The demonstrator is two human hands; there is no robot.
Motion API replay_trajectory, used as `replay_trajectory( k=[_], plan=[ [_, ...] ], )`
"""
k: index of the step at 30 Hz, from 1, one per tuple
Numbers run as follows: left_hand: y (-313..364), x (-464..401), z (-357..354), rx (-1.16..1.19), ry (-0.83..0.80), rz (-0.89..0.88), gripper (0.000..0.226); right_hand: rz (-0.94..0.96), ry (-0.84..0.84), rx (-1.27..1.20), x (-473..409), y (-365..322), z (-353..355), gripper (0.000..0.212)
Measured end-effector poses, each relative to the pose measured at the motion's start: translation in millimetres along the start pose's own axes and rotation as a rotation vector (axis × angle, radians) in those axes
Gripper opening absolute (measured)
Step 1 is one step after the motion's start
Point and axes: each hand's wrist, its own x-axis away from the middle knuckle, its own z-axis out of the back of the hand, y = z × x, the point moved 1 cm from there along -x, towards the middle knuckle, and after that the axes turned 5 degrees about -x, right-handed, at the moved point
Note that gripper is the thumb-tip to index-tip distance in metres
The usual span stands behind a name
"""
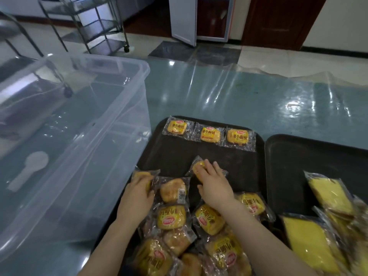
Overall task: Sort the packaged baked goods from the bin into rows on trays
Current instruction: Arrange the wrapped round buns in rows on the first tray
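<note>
A black tray (175,156) lies in front of me with a row of three packaged small breads (209,134) along its far edge. Several more packaged breads (172,217) are heaped on its near half. My left hand (136,194) grips a packaged bread (142,175) at the tray's left edge. My right hand (213,182) rests with curled fingers on another packaged bread (198,165) in the tray's middle. A second black tray (298,166) to the right holds several yellow packaged cakes (330,192) at its near right.
A large clear plastic bin (69,136) stands to the left of the trays with a white scoop-shaped mark on its bottom. The table (239,96) is covered with glossy clear film. A metal rack trolley (95,22) stands on the floor beyond.
</note>
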Motion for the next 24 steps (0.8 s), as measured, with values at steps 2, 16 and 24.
replay_trajectory(
  k=[2,16,24],
  plan=[
    [-3.9,5.2,-7.9,-0.120,-0.060,0.028,0.049,0.023,-0.038,0.071,2.6,5.2,-4.8,0.070],
    [3.9,-24.5,-5.9,-0.094,-0.216,-0.202,0.048,-0.038,0.073,0.203,14.0,6.5,5.1,0.058],
    [20.8,-24.6,-21.7,-0.231,-0.048,0.083,0.065,-0.048,0.106,0.119,26.2,14.1,10.9,0.072]
  ],
)
